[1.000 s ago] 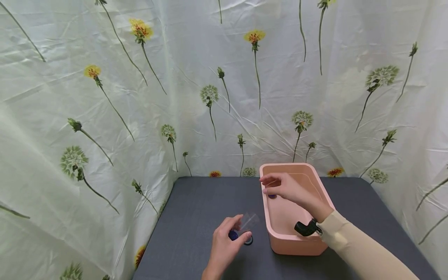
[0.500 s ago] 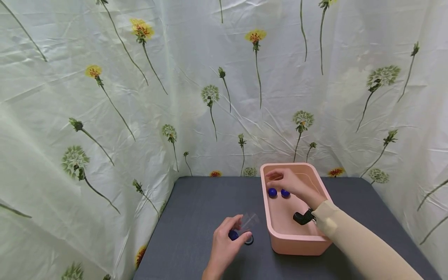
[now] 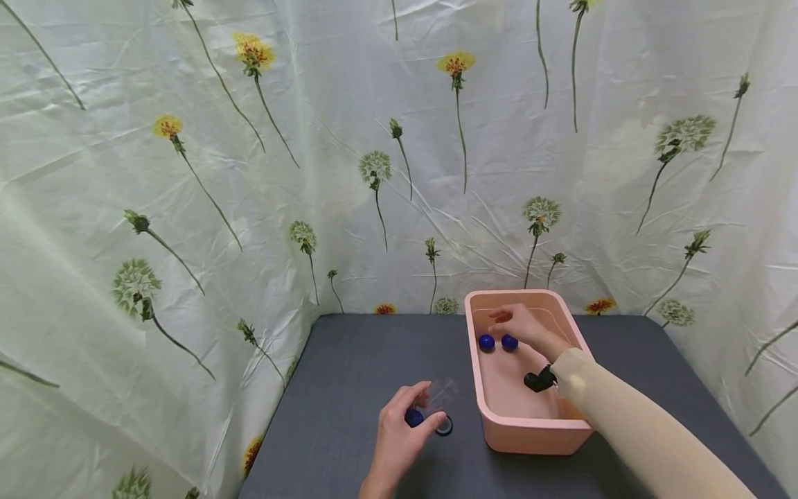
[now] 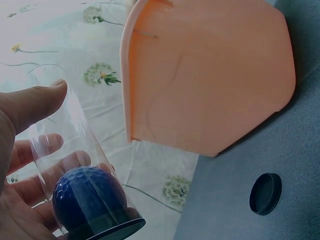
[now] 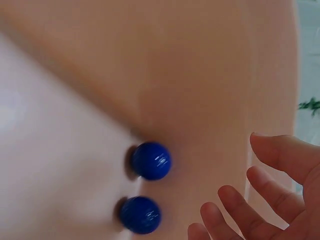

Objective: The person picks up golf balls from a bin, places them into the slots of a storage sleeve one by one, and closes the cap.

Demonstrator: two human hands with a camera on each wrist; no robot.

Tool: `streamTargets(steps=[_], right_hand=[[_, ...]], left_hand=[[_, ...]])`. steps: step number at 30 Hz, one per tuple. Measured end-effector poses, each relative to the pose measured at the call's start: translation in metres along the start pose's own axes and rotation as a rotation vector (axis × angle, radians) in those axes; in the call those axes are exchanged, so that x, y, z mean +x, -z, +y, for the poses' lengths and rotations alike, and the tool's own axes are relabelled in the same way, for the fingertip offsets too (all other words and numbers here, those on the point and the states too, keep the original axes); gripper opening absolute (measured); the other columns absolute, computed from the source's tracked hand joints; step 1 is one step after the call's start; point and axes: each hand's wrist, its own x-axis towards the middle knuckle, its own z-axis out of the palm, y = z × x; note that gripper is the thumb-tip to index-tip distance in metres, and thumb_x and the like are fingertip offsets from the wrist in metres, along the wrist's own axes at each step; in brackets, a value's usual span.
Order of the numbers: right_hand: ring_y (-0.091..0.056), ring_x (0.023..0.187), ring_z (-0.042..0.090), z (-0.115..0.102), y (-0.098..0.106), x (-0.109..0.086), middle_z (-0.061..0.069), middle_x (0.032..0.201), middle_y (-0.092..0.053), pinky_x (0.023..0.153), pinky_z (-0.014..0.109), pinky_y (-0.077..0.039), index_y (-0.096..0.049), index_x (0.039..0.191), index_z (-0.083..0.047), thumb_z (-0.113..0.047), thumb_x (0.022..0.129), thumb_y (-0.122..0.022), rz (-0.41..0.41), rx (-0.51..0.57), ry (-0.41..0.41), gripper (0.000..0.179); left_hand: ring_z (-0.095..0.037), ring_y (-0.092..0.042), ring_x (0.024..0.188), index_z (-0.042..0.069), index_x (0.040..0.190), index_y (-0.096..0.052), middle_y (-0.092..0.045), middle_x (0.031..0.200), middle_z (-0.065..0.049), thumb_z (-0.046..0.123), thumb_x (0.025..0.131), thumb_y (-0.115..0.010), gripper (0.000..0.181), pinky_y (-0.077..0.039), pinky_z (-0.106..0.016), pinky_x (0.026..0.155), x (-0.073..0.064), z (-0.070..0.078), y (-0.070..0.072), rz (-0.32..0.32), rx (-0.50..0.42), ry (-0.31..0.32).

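Observation:
My left hand [image 3: 402,430] grips a clear plastic tube [image 4: 82,117], its thumb on one side and fingers wrapped behind. At the tube's dark lower end sits a dimpled blue golf ball [image 4: 87,195]. Over the inside of a pink bin [image 3: 536,441] hovers my right hand [image 3: 522,324], fingers loosely bent around nothing. In the right wrist view, two blue balls, one [image 5: 151,160] farther up and another [image 5: 140,215] below it, lie on the bin floor, apart from the fingertips [image 5: 227,192].
A round black cap [image 4: 266,194] lies on the dark grey table [image 3: 374,353], between my left hand and the bin. A flower-printed curtain [image 3: 349,173] hangs behind and at the sides. A black wrist camera [image 3: 539,380] sits below my right hand.
My right hand has moved rightward within the bin, away from the left wall. Both blue balls there now show fully, where one was partly visible before. My left hand stays in place.

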Motion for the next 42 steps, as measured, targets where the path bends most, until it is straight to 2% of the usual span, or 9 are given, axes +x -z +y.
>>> streamTargets(steps=[7,16,19,22,26,29,32,37,42], right_hand=[[-0.063,0.103,0.041,0.017,0.000,0.003,0.032,0.111,-0.066,0.085,0.046,-0.054,-0.061,0.123,0.016,0.001,0.084,-0.075,-0.009,-0.065,0.032,0.044],[-0.068,0.082,0.025,0.033,0.002,0.002,0.031,0.099,-0.069,0.073,0.033,-0.055,-0.059,0.119,0.021,0.007,0.076,-0.076,-0.048,-0.094,0.034,0.048],[-0.068,0.081,0.025,0.034,0.003,0.002,0.031,0.099,-0.069,0.074,0.033,-0.055,-0.062,0.115,0.020,0.007,0.075,-0.077,-0.040,-0.096,0.031,0.045],[-0.067,0.083,0.025,0.036,0.004,0.004,0.028,0.099,-0.071,0.076,0.035,-0.054,-0.067,0.109,0.016,0.004,0.074,-0.078,-0.003,-0.170,0.025,0.039],[-0.065,0.087,0.027,0.039,0.005,0.005,0.023,0.099,-0.072,0.079,0.038,-0.052,-0.071,0.105,0.011,0.003,0.073,-0.078,0.026,-0.250,-0.014,0.034],[-0.066,0.089,0.029,0.043,0.005,0.006,0.023,0.100,-0.072,0.079,0.039,-0.053,-0.071,0.105,0.011,0.005,0.073,-0.077,0.024,-0.249,-0.052,0.034],[-0.064,0.080,0.027,0.048,0.004,0.006,0.019,0.095,-0.072,0.068,0.037,-0.053,-0.071,0.108,0.010,0.006,0.073,-0.077,0.000,-0.224,-0.118,0.035],[-0.044,0.053,0.015,0.056,0.000,0.002,0.007,0.074,-0.064,0.049,0.029,-0.040,-0.070,0.110,0.007,0.003,0.077,-0.077,-0.110,-0.128,-0.242,0.034],[-0.042,0.049,0.013,0.053,-0.005,-0.001,0.002,0.063,-0.057,0.048,0.027,-0.039,-0.072,0.105,0.004,0.001,0.078,-0.078,-0.179,-0.153,-0.214,0.027]], left_hand=[[-0.008,-0.064,0.090,0.019,0.125,-0.069,-0.065,0.102,0.011,0.037,0.081,-0.085,0.051,-0.054,-0.031,0.080,0.000,-0.001,0.000,0.001,0.006,0.007],[-0.010,-0.064,0.090,0.018,0.124,-0.069,-0.067,0.103,0.002,0.027,0.079,-0.088,0.050,-0.055,-0.030,0.080,-0.001,0.000,0.003,0.003,-0.009,0.049],[-0.010,-0.064,0.090,0.018,0.124,-0.069,-0.067,0.103,0.001,0.030,0.079,-0.088,0.050,-0.054,-0.030,0.080,-0.001,0.001,0.004,-0.002,-0.009,0.057],[-0.010,-0.064,0.090,0.017,0.125,-0.069,-0.068,0.103,0.000,0.030,0.079,-0.087,0.050,-0.054,-0.030,0.080,0.000,0.001,0.004,-0.004,-0.009,0.060],[-0.010,-0.064,0.091,0.016,0.125,-0.069,-0.068,0.104,-0.002,0.033,0.080,-0.087,0.051,-0.054,-0.030,0.080,0.000,0.002,0.005,-0.003,-0.011,0.059],[-0.010,-0.064,0.091,0.016,0.125,-0.069,-0.069,0.104,-0.004,0.038,0.080,-0.085,0.052,-0.055,-0.030,0.080,0.000,0.001,0.006,-0.002,-0.007,0.056],[-0.010,-0.064,0.090,0.017,0.124,-0.069,-0.069,0.104,-0.003,0.039,0.080,-0.085,0.052,-0.055,-0.031,0.080,-0.001,0.000,0.006,0.001,-0.004,0.053],[-0.010,-0.064,0.090,0.019,0.124,-0.069,-0.068,0.103,-0.001,0.036,0.079,-0.087,0.051,-0.055,-0.033,0.080,-0.001,-0.001,0.006,0.001,-0.009,0.064],[-0.010,-0.065,0.090,0.020,0.124,-0.069,-0.068,0.103,0.002,0.032,0.079,-0.088,0.050,-0.055,-0.030,0.080,-0.002,-0.002,0.006,-0.002,-0.004,0.081]])
